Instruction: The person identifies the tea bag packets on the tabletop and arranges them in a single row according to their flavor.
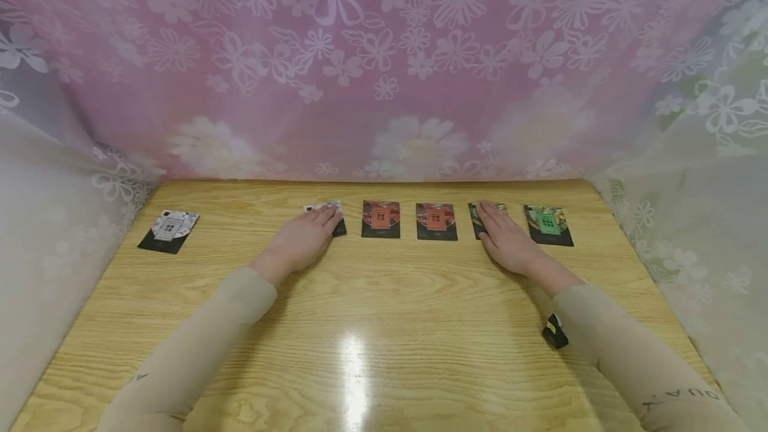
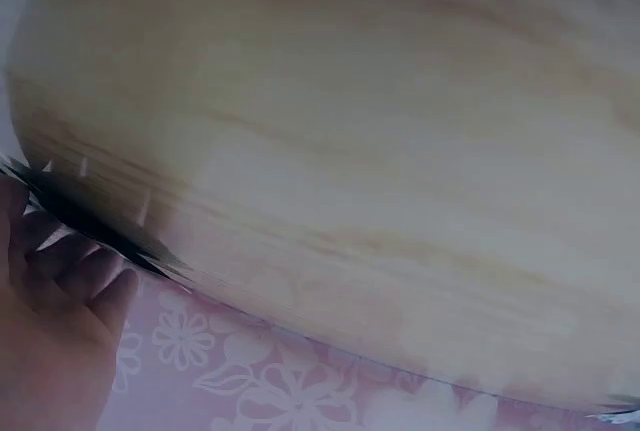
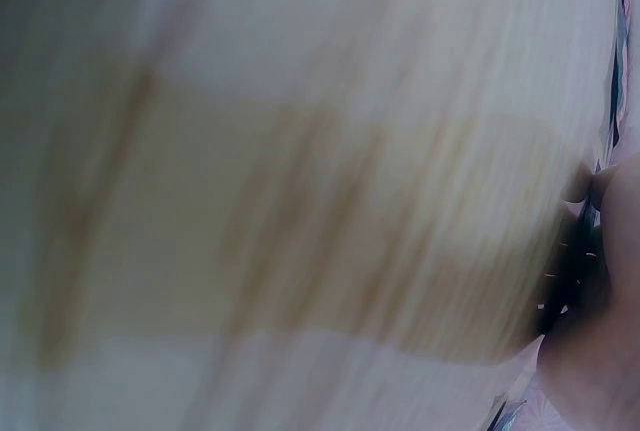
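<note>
My left hand point(image 1: 303, 239) lies with straight fingers over a small white-and-black packet point(image 1: 340, 227), covering most of it. Dark and thin, that packet point(image 2: 90, 219) shows beside the fingers in the left wrist view. On the right, my other hand point(image 1: 509, 240) rests its extended fingers on a green-and-black packet point(image 1: 474, 217), partly hidden beneath them. Between the hands lie two red-and-black packets, the left one point(image 1: 381, 220) and the right one point(image 1: 437, 222). Another green packet point(image 1: 549, 225) is just right of my right hand.
A second white-and-black packet point(image 1: 170, 231) sits tilted at the far left of the wooden table point(image 1: 384, 305). Near the right forearm is a small black object with a yellow mark point(image 1: 555, 332). Floral curtains point(image 1: 384, 85) border the back and sides.
</note>
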{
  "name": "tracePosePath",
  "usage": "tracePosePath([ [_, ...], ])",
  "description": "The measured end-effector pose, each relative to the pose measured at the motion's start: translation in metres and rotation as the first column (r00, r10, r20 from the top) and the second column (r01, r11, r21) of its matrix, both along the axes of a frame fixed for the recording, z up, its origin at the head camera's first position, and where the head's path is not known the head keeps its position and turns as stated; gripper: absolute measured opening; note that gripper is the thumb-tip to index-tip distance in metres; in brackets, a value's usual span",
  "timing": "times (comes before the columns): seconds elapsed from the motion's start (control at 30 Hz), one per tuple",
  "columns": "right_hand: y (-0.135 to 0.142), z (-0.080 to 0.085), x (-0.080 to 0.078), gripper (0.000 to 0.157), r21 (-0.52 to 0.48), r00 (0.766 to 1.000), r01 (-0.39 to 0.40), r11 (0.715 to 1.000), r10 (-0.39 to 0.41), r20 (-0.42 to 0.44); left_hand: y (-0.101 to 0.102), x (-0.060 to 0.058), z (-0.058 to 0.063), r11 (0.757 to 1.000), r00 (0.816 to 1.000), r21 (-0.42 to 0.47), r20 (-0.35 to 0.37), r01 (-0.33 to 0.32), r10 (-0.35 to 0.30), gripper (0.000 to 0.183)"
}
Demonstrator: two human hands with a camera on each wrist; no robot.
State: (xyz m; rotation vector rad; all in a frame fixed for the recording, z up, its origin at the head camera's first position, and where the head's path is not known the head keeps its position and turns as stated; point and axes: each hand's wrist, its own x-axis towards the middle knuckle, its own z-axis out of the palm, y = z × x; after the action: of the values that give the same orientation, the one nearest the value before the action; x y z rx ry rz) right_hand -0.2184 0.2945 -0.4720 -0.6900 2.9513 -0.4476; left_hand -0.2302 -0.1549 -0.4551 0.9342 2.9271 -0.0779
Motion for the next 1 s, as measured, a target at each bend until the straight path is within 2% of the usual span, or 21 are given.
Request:
tracePosePath([
  [0.27,-0.0036,0.0037,0.0004,0.062,0.022,0.999,0.022,1.0,-0.023,0.03,-0.0049,0.0021,0.0028,0.999,0.998,0.027,0.063,0.018,-0.019,0.052],
  [0.57,-0.0052,0.0046,0.0005,0.062,0.046,0.999,0.031,0.998,-0.033,0.042,-0.0096,-0.0046,0.0001,0.999,0.996,0.025,0.082,0.041,-0.043,0.053],
  [1.0,-0.0041,0.003,0.0,0.062,0.044,0.999,0.029,0.999,-0.031,0.041,-0.0064,-0.0072,-0.0032,0.996,0.996,0.03,0.044,0.082,-0.083,0.055],
])
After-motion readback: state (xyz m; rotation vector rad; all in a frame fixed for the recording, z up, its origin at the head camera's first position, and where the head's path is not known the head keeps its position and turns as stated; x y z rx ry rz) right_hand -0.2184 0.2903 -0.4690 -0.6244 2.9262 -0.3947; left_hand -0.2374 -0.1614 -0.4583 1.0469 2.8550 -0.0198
